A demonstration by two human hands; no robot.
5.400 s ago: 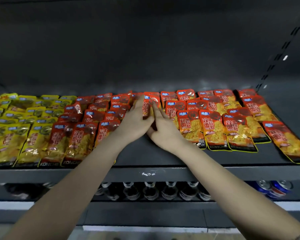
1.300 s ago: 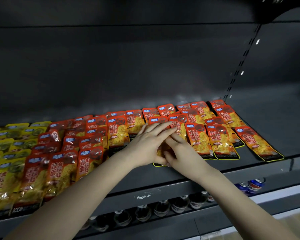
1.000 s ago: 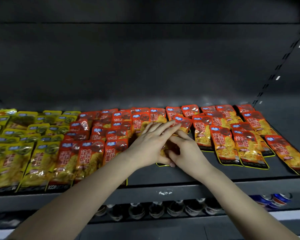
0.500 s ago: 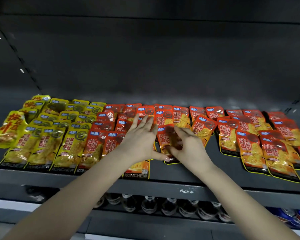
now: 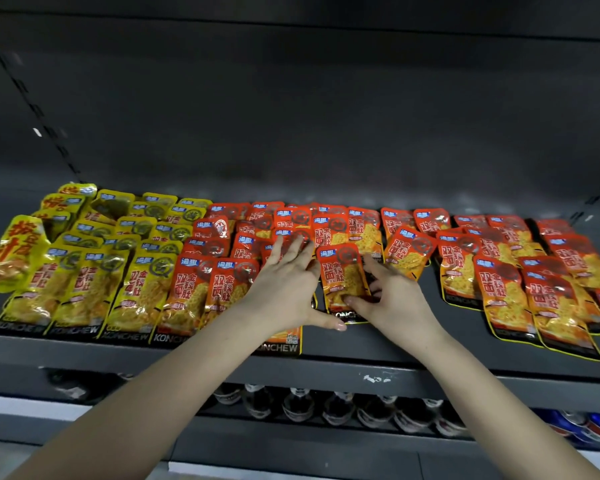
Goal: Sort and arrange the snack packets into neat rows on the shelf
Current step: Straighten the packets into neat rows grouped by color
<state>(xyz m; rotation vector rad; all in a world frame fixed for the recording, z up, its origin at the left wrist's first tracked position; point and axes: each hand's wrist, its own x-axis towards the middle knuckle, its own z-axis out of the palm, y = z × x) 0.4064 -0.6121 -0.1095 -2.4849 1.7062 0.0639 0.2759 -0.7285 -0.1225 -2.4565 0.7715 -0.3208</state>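
Note:
Several yellow snack packets point(image 5: 84, 258) lie in rows at the left of the dark shelf point(image 5: 378, 351); several red-orange packets point(image 5: 520, 271) fill the middle and right. One red-orange packet point(image 5: 342, 271) lies between my hands. My right hand point(image 5: 392, 299) holds its right edge and lower part with curled fingers. My left hand point(image 5: 288, 289) lies flat with straight fingers on the red packets just left of it, thumb stretched out under that packet. Another red packet point(image 5: 284, 341) pokes out below my left wrist at the shelf's front edge.
Bare shelf surface shows between the held packet and the right group of red packets. A lower shelf holds dark bottles point(image 5: 326, 407) and blue cans point(image 5: 589, 424). The shelf's back wall point(image 5: 291, 116) and slotted uprights point(image 5: 32, 105) close the space behind.
The view has swung left and closer. My left hand has spread flat onto the red packets, and my right hand has shifted the single red packet slightly away from it.

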